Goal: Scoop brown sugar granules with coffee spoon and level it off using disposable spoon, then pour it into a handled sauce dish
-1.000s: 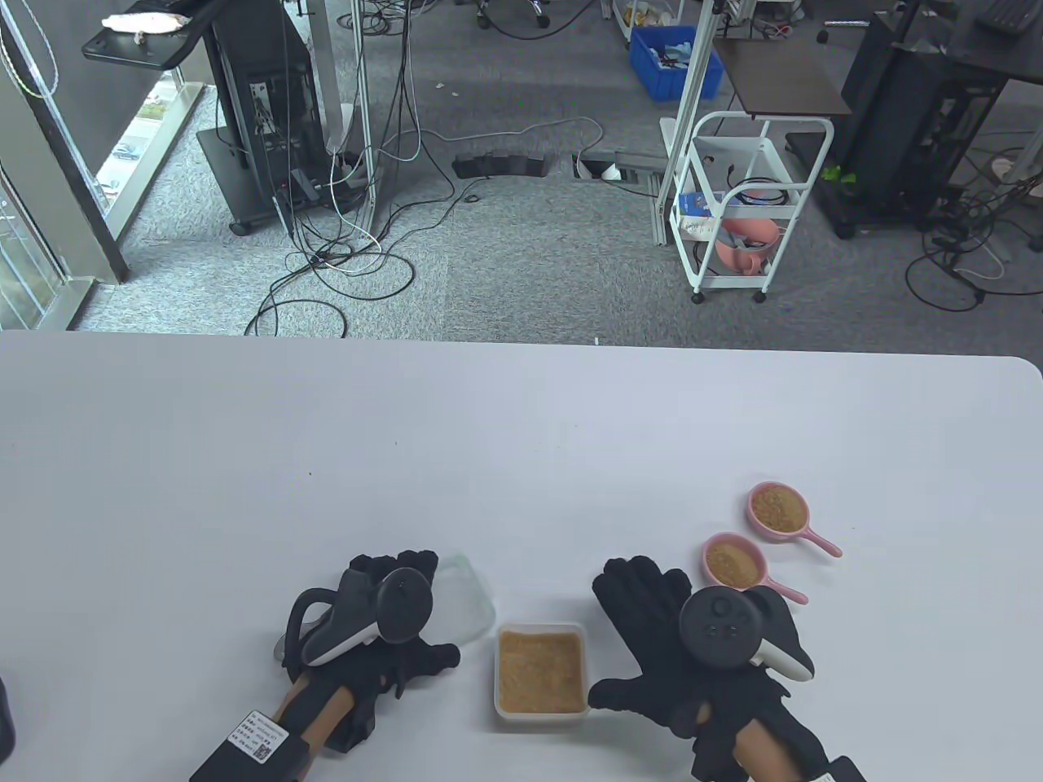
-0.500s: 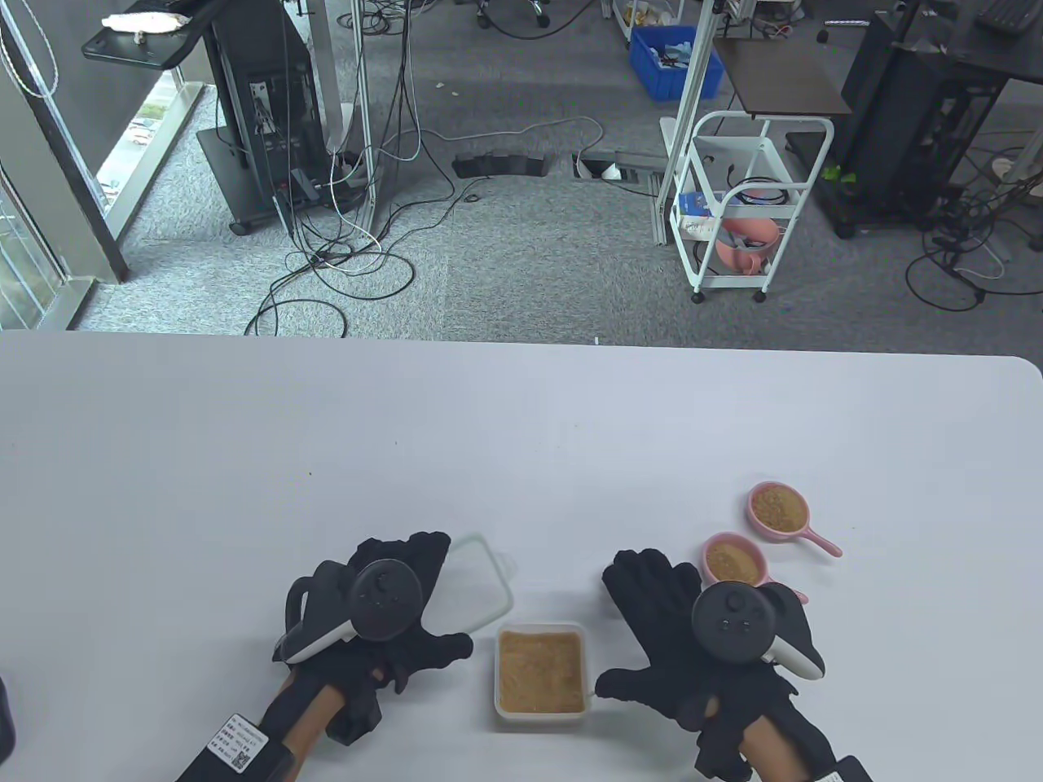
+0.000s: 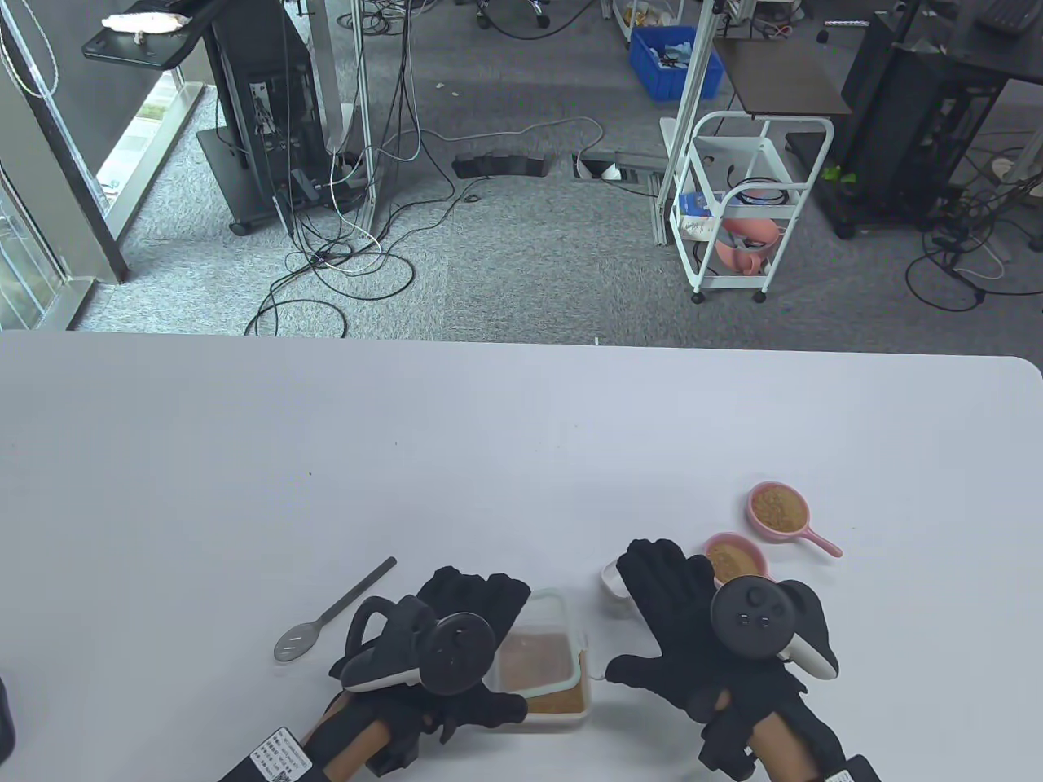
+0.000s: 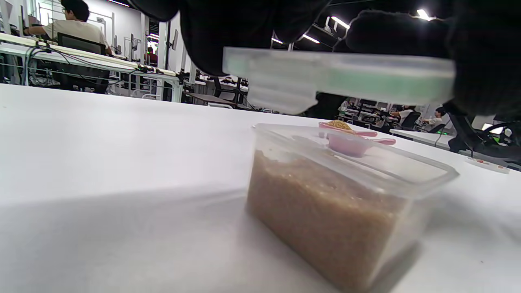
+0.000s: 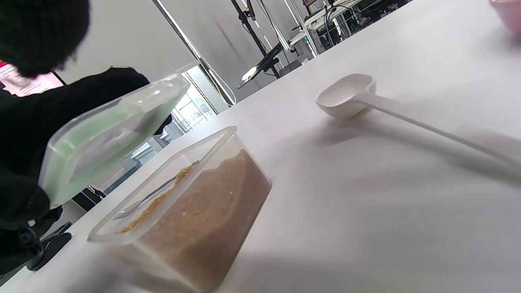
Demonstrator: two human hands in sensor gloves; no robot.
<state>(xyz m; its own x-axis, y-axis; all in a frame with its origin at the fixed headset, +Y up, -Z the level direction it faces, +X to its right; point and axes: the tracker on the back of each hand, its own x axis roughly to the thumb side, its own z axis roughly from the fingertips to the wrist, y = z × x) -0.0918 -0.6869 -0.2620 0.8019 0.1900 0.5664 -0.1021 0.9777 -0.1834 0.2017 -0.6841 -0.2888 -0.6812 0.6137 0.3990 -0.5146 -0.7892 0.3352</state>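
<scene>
A clear tub of brown sugar (image 3: pixel 562 705) stands near the table's front edge. My left hand (image 3: pixel 468 607) grips the tub's clear lid (image 3: pixel 547 643) and holds it tilted just above the tub (image 4: pixel 338 195); the lid (image 4: pixel 338 77) hangs apart from the rim. A metal coffee spoon (image 3: pixel 334 611) lies on the table left of that hand. My right hand (image 3: pixel 676 623) rests flat and open right of the tub, over the handle of the white disposable spoon (image 3: pixel 611 580), whose bowl (image 5: pixel 346 95) shows. Two pink handled sauce dishes (image 3: pixel 778 509) (image 3: pixel 733 558) hold sugar.
The white table (image 3: pixel 489 456) stretches bare toward its far edge. Beyond it lie cables, a white trolley (image 3: pixel 745 212) and a blue crate (image 3: pixel 676 57) on the floor. The nearer pink dish sits close beside my right hand's tracker.
My left hand has carried the lid rightward from beside the tub to over it, uncovering the metal spoon. My right hand edged right and forward, and the white spoon's bowl now shows.
</scene>
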